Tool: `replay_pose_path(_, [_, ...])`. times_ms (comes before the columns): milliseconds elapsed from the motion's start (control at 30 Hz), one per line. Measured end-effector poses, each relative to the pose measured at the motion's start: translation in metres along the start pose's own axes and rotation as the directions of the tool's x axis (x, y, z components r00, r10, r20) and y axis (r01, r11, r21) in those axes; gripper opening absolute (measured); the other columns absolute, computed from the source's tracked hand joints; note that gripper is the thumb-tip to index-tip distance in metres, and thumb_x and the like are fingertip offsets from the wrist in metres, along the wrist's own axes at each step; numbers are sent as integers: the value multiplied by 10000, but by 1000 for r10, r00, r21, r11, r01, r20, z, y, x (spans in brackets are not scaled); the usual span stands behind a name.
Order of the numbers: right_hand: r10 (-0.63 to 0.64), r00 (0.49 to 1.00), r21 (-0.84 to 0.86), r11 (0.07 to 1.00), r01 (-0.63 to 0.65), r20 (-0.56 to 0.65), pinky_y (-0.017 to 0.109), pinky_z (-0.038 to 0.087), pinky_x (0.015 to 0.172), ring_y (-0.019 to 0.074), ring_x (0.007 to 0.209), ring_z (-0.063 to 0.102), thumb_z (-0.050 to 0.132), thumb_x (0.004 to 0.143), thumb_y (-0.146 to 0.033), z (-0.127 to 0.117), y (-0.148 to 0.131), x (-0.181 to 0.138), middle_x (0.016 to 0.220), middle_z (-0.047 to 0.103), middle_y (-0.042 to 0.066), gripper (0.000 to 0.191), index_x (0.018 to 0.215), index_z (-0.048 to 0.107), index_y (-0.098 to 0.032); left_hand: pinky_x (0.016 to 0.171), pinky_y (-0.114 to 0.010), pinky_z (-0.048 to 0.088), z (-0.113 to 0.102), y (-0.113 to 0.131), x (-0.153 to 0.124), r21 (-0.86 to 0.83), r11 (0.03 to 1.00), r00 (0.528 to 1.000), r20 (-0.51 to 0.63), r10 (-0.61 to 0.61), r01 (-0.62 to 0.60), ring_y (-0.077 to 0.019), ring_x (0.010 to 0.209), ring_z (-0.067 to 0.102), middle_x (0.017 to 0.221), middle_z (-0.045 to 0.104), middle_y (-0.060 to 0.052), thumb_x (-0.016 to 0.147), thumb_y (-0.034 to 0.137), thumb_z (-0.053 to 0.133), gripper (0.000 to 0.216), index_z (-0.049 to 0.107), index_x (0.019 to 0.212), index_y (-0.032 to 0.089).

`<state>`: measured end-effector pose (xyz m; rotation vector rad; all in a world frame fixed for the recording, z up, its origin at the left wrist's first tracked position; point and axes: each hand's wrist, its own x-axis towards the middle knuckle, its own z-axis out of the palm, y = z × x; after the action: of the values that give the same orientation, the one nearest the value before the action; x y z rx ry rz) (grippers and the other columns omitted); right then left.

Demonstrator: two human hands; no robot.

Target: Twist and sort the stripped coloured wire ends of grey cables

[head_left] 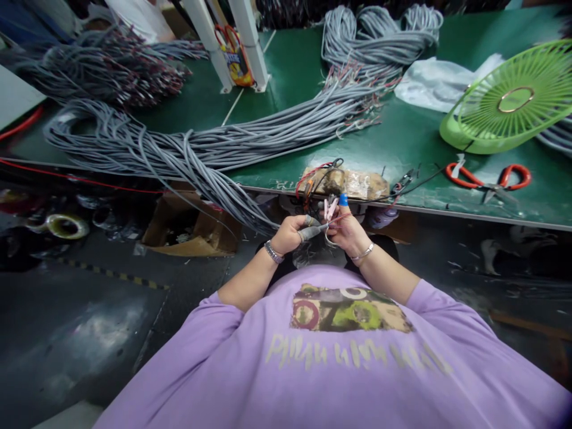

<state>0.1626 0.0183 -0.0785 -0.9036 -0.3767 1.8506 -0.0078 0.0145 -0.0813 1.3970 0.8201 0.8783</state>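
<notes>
My left hand (290, 233), with greyish coverings on its fingertips, is closed round the end of a grey cable (318, 229). Thin red and pale wires (337, 220) fan out of that end towards my right hand (351, 233). The right fingers are pinched on these wires, and a blue cover wraps the thumb tip. Small pale pink pieces (330, 208) stand at the right fingertips; whether they are held is unclear. Behind my left hand, a bundle of grey cables (214, 190) hangs over the table edge. A taped brown block (357, 185) with wires sits just beyond both hands.
Red-handled cutters (489, 182) lie on the green table (286, 77) at the right, below a lime-green fan (509, 101). More coiled grey cables (379, 36) lie at the back. A white post (250, 42) rises from the tabletop. Beneath stands a cardboard box (192, 229).
</notes>
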Motion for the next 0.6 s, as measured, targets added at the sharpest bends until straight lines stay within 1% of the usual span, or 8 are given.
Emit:
replay_pose_path(67, [17,1000,2,1000,-17,17,172,130,337,40,370,278,654,726,-805,-5,2,-2,506,481,-60,639,674,420,-213,602,-219,479,-3,2,-3,21,1000,999,33,1,-2,-100,605,586,696,705,-37,681,541,840,457,762,800,107])
replay_pose_path(133, [18,1000,-9,1000,-18,17,171,136,338,42,376,276,644,716,-822,-11,4,-6,534,511,-54,653,679,408,-215,589,-218,482,-5,4,-9,38,999,997,76,0,-3,-104,596,595,694,710,-45,686,535,840,451,767,806,106])
replay_pose_path(233, [26,999,-22,999,-26,18,170,137,338,31,389,265,679,692,-809,-20,5,-12,622,591,-31,642,715,467,-203,551,-215,476,-6,8,-24,49,999,991,135,10,-17,-108,567,597,668,706,-54,729,532,810,438,771,813,104])
replay_pose_path(300, [43,999,-42,998,-42,17,166,126,339,27,398,255,695,695,-789,-24,5,-16,649,603,-23,625,749,519,-192,539,-215,472,-6,12,-35,66,997,982,187,27,-40,-111,559,598,661,705,-63,761,531,785,430,771,805,104])
replay_pose_path(367, [47,999,-70,996,-46,13,164,116,342,30,402,247,691,717,-772,-27,4,-19,646,591,-25,606,761,536,-188,556,-220,483,-6,15,-46,100,992,971,234,46,-72,-117,576,607,674,710,-74,776,533,773,427,771,792,106])
replay_pose_path(433, [35,999,-90,995,-33,17,161,113,344,31,404,239,684,743,-753,-30,2,-21,639,580,-28,585,747,521,-190,582,-223,496,-7,16,-55,138,986,971,233,61,-95,-120,598,616,688,713,-76,780,525,773,413,774,790,112])
replay_pose_path(500, [28,999,-102,995,-25,27,162,116,345,29,405,228,694,760,-721,-33,2,-23,632,574,-30,560,735,518,-189,594,-223,501,-8,15,-63,162,981,980,187,72,-103,-120,605,619,692,711,-70,796,506,766,388,777,799,118])
replay_pose_path(600, [56,997,-132,990,-49,46,166,113,347,24,408,205,724,774,-652,-37,3,-26,620,563,-30,505,737,553,-178,603,-225,501,-9,12,-71,188,973,982,160,103,-133,-118,611,620,700,709,-64,825,463,746,335,784,819,129])
